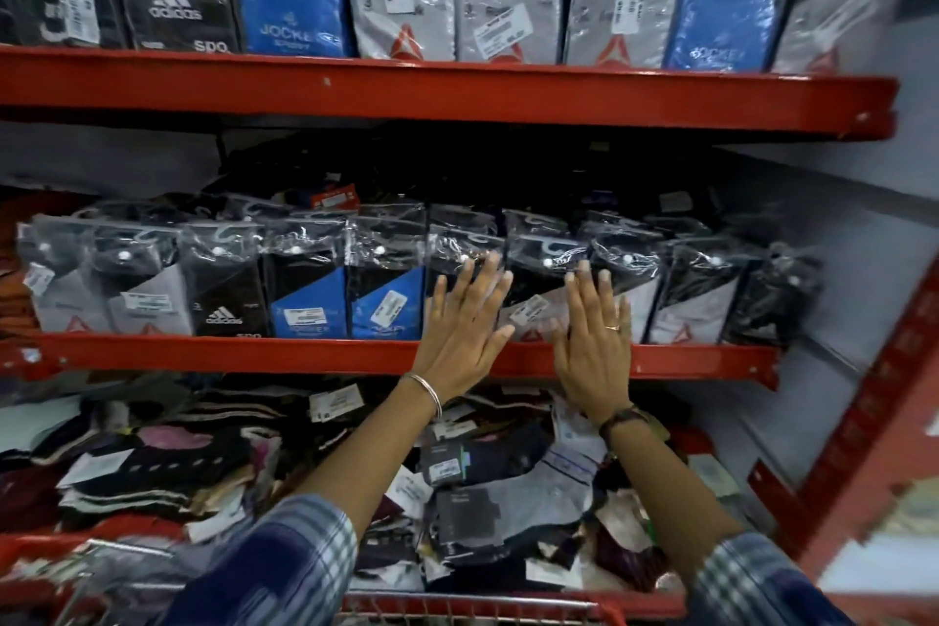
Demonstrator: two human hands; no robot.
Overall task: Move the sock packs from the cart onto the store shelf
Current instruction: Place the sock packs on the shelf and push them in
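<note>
The cart (457, 607) rim sat nearest, below checked sleeves. Beyond it, loose socks (203, 463) lay heaped on the bottom shelf. The left hand (465, 330) and right hand (592, 341), both flat and empty, pressed sock packs (533, 290) standing on the middle shelf (254, 353).

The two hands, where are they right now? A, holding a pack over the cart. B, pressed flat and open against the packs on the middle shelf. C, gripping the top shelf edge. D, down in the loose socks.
B: the left hand and right hand lie open, fingers spread, against the sock packs standing on the middle shelf.
</note>
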